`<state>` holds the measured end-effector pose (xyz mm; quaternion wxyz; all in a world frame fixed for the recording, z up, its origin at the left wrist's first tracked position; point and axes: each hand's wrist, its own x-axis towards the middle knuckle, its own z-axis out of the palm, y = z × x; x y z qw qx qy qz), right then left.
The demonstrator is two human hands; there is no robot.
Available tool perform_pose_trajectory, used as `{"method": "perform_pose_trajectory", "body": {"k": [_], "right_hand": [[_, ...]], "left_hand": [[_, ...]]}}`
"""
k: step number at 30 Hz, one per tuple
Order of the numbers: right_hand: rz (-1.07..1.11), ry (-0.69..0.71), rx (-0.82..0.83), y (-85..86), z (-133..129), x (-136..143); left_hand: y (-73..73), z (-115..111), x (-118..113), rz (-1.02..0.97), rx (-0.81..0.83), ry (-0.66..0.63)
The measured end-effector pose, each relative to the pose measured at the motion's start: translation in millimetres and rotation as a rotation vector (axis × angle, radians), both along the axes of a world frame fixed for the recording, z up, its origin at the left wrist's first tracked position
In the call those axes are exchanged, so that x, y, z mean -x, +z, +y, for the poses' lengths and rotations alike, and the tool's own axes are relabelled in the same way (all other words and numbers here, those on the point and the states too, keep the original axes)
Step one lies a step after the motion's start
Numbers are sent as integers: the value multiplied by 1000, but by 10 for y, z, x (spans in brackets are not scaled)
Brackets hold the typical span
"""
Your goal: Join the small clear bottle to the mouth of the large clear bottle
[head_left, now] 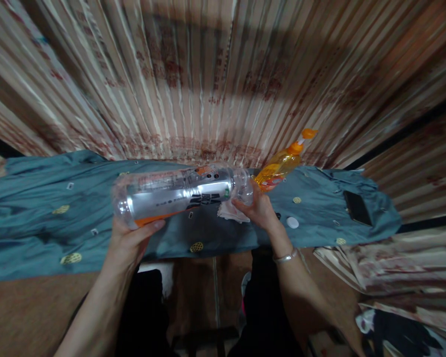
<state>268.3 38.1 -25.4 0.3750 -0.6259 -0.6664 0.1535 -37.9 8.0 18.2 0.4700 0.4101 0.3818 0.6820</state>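
A large clear plastic bottle (178,194) with a silver and orange label lies sideways in the air between my hands, above the cloth-covered table. My left hand (132,243) is closed around its base end, the thumb along the near side. At the neck end, my right hand (258,208) grips it with the fingers. The bottle's mouth is hidden at the right hand. Just behind the right hand stands a pump bottle (280,166) of yellow-orange liquid with an orange pump head. Partly beneath the clear bottle's neck is a crumpled pale cloth or tissue (233,212).
Teal patterned cloth (96,248) covers the narrow table. A white round cap (292,222) lies right of my right hand, with a dark phone (357,207) farther right. A pleated curtain (208,74) hangs behind. Dark and white fabric (405,332) sits at lower right.
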Motion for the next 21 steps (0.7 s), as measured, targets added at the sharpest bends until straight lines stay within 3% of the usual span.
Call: {"method": "perform_pose_trajectory", "body": {"k": [10, 21], "right_hand": [[46, 99, -82, 0, 22, -65], [87, 82, -91, -71, 56, -78]], "left_hand": [[80, 35, -105, -22, -67, -40], [60, 62, -75, -41, -38, -113]]}}
